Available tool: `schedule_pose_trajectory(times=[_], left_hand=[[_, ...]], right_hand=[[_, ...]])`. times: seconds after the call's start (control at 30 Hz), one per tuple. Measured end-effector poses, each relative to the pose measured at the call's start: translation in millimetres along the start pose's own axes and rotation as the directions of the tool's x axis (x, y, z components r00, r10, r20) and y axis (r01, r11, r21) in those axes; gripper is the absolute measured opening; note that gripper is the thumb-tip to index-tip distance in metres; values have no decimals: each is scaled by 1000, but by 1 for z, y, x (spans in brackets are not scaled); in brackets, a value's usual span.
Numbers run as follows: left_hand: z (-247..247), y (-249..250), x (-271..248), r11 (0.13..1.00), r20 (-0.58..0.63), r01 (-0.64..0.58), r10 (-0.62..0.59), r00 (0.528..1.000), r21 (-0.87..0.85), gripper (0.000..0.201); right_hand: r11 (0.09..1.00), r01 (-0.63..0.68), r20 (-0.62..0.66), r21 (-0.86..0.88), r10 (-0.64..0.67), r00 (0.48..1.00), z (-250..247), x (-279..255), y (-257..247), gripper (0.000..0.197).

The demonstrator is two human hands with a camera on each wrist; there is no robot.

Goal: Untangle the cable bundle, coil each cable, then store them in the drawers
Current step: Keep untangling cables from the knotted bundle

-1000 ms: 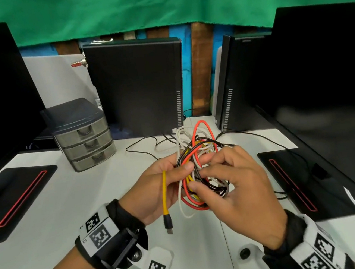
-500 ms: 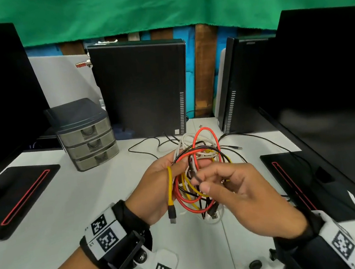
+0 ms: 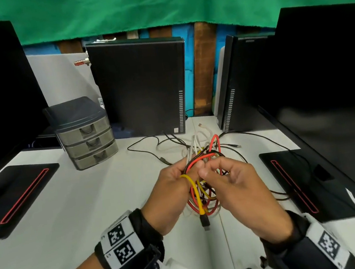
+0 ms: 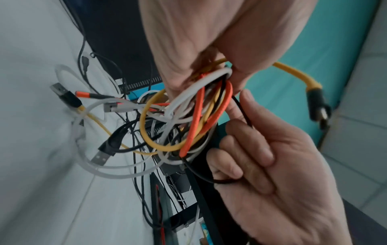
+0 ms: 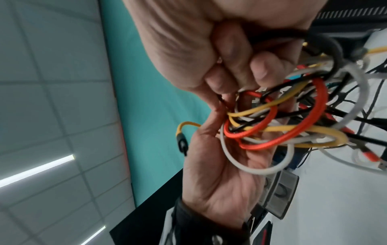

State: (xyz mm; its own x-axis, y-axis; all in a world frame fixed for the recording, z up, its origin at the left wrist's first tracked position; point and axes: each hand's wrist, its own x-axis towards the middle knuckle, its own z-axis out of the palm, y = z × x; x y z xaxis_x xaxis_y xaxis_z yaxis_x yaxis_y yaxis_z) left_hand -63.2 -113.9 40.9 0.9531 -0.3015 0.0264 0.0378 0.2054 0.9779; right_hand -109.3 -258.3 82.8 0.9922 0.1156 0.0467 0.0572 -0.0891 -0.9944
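A tangled cable bundle (image 3: 205, 153) of orange, yellow, white and black cables hangs above the white table (image 3: 113, 198). My left hand (image 3: 190, 170) grips the bundle at its top, loops spilling below the fist (image 4: 213, 71). A yellow cable with a black plug (image 3: 204, 219) dangles from that hand. My right hand (image 3: 212, 168) sits just right of the bundle, fingers curled, pinching a thin black strand (image 4: 245, 114) from the bundle (image 5: 282, 124). The grey three-drawer unit (image 3: 86, 132) stands at the back left, all drawers closed.
Two black computer towers (image 3: 139, 87) stand at the back. Monitors with black bases (image 3: 18, 194) flank the table on both sides. Thin black cables (image 3: 146, 147) trail over the table behind the bundle. A white cable end (image 3: 202, 126) lies near the towers.
My right hand has drawn back from covering the bundle's front to its right side and now pinches a strand. The yellow plug hangs lower below my left hand.
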Motion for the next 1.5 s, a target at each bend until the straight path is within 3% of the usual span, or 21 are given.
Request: schedule_pose_trajectory(times=[0.1,0.17,0.27,0.37,0.43,0.53,0.63,0.7,0.83,0.93,1.0,1.07,1.13,1.2,1.27,1.33,1.43,1.5], left_hand=[[-6,3,3,992,-12,56,-58,998,-117,28],[-14,8,7,977,1,80,-81,997,-199,31],[-30,17,14,965,-51,59,-75,996,-257,38],[-35,16,15,956,-59,45,-65,996,-289,38],[-29,12,12,957,-49,37,-53,997,-289,37],[-18,9,7,969,-47,12,-24,999,-247,32],[-11,7,3,961,-15,-2,-3,1000,-277,31],[-9,5,2,949,-10,7,-11,1000,-316,33],[-5,2,0,943,-9,27,-31,999,-331,37],[-5,0,0,948,-18,37,-45,999,-316,34],[-9,3,2,947,-30,32,-44,999,-320,34],[-12,10,7,943,-34,33,-47,998,-332,34],[-15,13,9,943,-24,45,-56,998,-329,36],[-16,13,11,944,0,63,-66,998,-325,38],[-17,15,12,945,17,74,-73,997,-319,38],[-21,18,14,939,-3,54,-58,998,-338,38],[-34,29,21,915,-66,23,-54,996,-403,43],[-43,36,24,910,-116,17,-72,991,-414,51]], right_hand=[[999,38,74,-28,-36,997,-1,1,4,15],[980,116,248,-159,-74,966,-6,-1,5,16],[886,213,513,-412,32,858,-16,-7,-6,11],[815,230,557,-532,132,820,-30,-8,-18,9],[847,145,502,-511,158,851,-34,-5,-22,11],[936,-52,332,-347,175,927,-26,0,-16,43],[981,-166,171,-99,181,969,-1,0,-9,36],[990,-142,32,-21,142,989,11,-1,0,25],[977,79,-132,-197,-106,986,23,-5,24,21],[899,247,-101,-362,-301,948,27,-7,36,23],[828,295,-40,-477,-356,934,22,-5,35,33],[692,310,100,-652,-327,940,8,-3,27,42],[495,338,240,-800,-252,937,-8,0,18,47],[396,354,316,-847,-160,935,-22,1,4,47],[410,344,354,-845,-54,934,-35,0,-10,45],[479,316,378,-819,36,925,-47,-1,-18,39],[613,293,383,-734,18,924,-60,-3,-22,24],[719,231,321,-655,-12,947,-66,-3,-26,27]])
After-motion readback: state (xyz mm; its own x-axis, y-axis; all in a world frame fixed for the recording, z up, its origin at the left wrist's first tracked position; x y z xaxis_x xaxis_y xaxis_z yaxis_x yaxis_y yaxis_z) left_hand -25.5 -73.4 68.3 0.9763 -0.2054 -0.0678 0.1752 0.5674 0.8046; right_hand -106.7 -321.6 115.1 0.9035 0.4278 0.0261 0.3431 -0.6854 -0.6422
